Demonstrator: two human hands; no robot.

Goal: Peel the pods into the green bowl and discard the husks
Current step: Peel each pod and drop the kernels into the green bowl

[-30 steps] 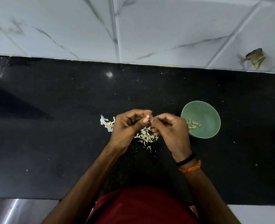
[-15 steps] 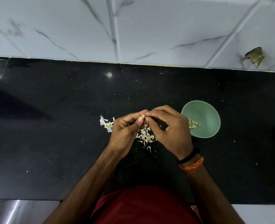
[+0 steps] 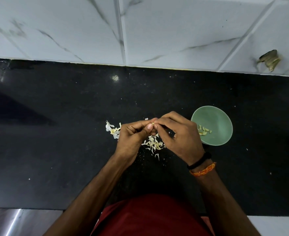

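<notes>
Both hands meet over the black counter (image 3: 55, 150). My left hand (image 3: 132, 138) and my right hand (image 3: 177, 135) pinch one small pale pod (image 3: 152, 123) between their fingertips; most of it is hidden by the fingers. Below the hands lies a heap of pale husks (image 3: 154, 144). A second clump of husks (image 3: 112, 131) lies just left of my left hand. The green bowl (image 3: 222, 120) stands to the right of my right hand, its left rim behind the knuckles, with several peeled pieces (image 3: 205, 130) inside.
A marble-tiled wall (image 3: 157, 31) rises behind the counter. A dried leaf-like scrap (image 3: 269, 59) sticks to the wall at the far right. Small crumbs dot the counter. The counter's front edge runs along the bottom, by my red shirt (image 3: 154, 217).
My right hand has rolled over the pod, knuckles up, and both hands have shifted slightly up. The bowl and the husk piles stay where they were.
</notes>
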